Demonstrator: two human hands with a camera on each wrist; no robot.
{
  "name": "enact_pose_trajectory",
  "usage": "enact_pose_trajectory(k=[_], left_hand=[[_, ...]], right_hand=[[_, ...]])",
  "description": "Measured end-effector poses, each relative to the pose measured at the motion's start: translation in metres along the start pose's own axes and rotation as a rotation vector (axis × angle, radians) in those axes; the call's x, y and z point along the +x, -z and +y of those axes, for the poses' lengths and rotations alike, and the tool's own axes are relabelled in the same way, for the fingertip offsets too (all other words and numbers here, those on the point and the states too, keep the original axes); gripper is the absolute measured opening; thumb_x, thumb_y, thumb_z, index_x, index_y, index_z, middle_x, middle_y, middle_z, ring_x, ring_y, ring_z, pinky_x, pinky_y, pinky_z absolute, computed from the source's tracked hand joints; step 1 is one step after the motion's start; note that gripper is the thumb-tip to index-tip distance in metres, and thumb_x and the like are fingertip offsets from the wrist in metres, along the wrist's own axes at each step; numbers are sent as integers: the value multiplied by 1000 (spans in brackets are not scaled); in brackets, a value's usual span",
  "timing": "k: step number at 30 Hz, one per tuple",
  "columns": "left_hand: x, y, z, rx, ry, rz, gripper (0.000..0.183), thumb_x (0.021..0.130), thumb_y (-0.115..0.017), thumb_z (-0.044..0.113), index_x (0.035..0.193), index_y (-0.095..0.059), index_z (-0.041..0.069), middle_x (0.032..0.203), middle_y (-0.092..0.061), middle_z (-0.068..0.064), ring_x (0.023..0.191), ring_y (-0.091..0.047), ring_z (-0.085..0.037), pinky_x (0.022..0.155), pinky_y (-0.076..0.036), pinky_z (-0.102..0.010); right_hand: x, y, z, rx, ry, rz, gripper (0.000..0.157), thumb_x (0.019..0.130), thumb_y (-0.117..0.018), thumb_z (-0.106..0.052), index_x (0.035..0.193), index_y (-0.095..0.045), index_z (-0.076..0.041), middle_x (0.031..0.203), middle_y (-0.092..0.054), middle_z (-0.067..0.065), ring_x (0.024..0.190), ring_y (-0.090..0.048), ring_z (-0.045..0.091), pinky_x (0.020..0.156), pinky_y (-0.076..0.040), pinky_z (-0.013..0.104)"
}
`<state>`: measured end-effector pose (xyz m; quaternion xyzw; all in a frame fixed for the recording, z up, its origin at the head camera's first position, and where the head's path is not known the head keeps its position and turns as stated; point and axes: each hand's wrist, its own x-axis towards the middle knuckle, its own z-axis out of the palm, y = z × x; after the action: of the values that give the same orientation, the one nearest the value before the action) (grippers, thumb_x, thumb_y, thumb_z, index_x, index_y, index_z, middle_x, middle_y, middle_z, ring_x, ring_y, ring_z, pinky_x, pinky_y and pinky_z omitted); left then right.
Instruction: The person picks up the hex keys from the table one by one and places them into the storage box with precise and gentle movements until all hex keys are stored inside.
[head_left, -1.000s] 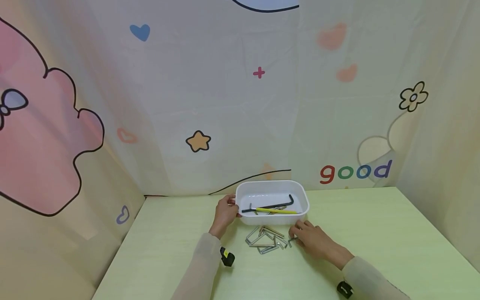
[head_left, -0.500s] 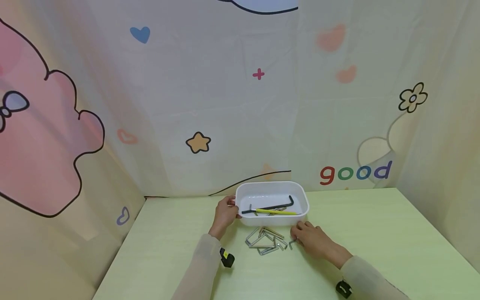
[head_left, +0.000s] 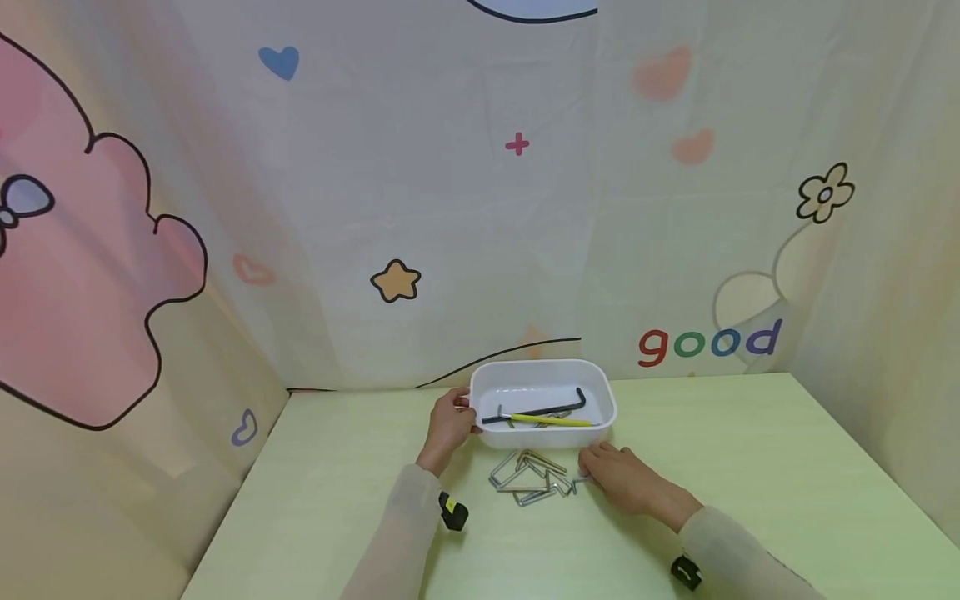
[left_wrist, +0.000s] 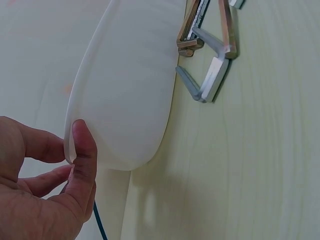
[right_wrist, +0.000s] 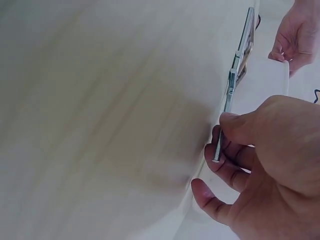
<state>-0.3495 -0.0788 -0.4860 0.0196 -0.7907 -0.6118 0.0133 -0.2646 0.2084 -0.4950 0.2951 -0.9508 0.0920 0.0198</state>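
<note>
My left hand [head_left: 450, 427] grips the left end of a white plastic tray [head_left: 540, 439]; in the left wrist view, thumb and fingers pinch its rim [left_wrist: 70, 145]. Inside the tray lie a large black hex key [head_left: 581, 400], one with a yellow sleeve [head_left: 551, 421] and some smaller keys. My right hand [head_left: 618, 477] is low over the table, just in front of the tray's right end. Between its thumb and fingers it pinches a small silver hex key [right_wrist: 218, 150]. Left of it, several silver and bronze-coloured hex keys [head_left: 522, 490] lie in a loose pile.
The pale green table [head_left: 337, 500] extends to both sides and in front of the pile. Behind the tray hangs a printed cloth [head_left: 450, 208], close to its back rim. Black wrist devices [head_left: 453, 512] are strapped under both sleeves.
The small silver hex key at my right fingertips has turned and shifted slightly left, towards the pile. The left hand and tray stay in place.
</note>
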Motion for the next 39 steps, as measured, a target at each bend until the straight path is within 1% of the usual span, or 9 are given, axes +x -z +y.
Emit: enact_pose_trajectory(k=[7, 11, 17, 21, 24, 27, 32, 36, 39], left_hand=[[1, 0, -1, 13, 7, 1, 51, 85, -52, -3, 135, -53, 0, 109, -57, -16, 71, -58, -15, 64, -59, -27], [1, -1, -2, 9, 2, 4, 52, 83, -52, -4, 135, -53, -1, 106, -56, -16, 70, -57, -15, 62, -58, -26], [0, -1, -1, -4, -1, 5, 52, 82, -52, -5, 134, -53, -2, 104, -56, -15, 68, -57, -14, 60, -58, -26], [0, 0, 0, -9, -1, 8, 52, 82, -51, -6, 134, -54, -2, 104, -56, -16, 68, -57, -14, 60, -58, -25], [0, 0, 0, -4, -6, 4, 52, 82, -51, -6, 134, -53, -3, 105, -56, -16, 68, -57, -14, 62, -59, -28], [0, 0, 0, 3, -5, 0, 52, 82, -51, -6, 134, -52, -3, 105, -56, -16, 68, -57, -14, 66, -61, -32], [-2, 1, 2, -3, -4, -4, 52, 82, -51, -6, 134, -52, -3, 105, -55, -16, 71, -58, -16, 70, -61, -36], [-1, 1, 2, -9, -3, -4, 52, 82, -52, -6, 134, -53, -3, 104, -55, -16, 71, -57, -16, 70, -61, -36], [0, 1, 1, -8, -4, -1, 52, 82, -52, -6, 134, -53, -3, 103, -55, -16, 71, -56, -15, 66, -61, -33]], right_hand=[[0, 2, 2, -40, 15, -7, 9, 98, -54, -10, 94, -54, -17, 89, -47, -9, 88, -42, 13, 65, -35, 27], [-1, 6, 1, -86, 10, -15, 9, 96, -57, -9, 97, -55, -18, 89, -46, -8, 87, -41, 14, 66, -34, 27], [-5, 13, -3, -189, 53, 43, 18, 92, -63, -5, 97, -52, -19, 88, -44, -7, 84, -39, 14, 64, -28, 24], [-6, 18, -7, -210, 75, 88, 19, 92, -61, -4, 95, -50, -19, 86, -42, -7, 82, -37, 13, 63, -25, 23], [-7, 22, -11, -222, 81, 108, 20, 92, -62, -4, 95, -51, -20, 87, -42, -8, 83, -37, 13, 63, -25, 22], [-5, 26, -15, -234, 89, 124, 21, 91, -63, -4, 97, -52, -20, 89, -46, -7, 85, -40, 13, 64, -27, 22], [-2, 39, -24, -248, 115, 171, 24, 88, -67, -3, 100, -54, -20, 92, -52, -5, 85, -45, 14, 63, -31, 23], [2, 47, -27, -254, 123, 196, 27, 86, -69, -2, 99, -55, -19, 93, -54, -5, 86, -47, 15, 64, -32, 23], [4, 52, -27, -255, 105, 191, 28, 85, -71, -1, 101, -55, -19, 96, -55, -4, 89, -48, 16, 65, -35, 24]])
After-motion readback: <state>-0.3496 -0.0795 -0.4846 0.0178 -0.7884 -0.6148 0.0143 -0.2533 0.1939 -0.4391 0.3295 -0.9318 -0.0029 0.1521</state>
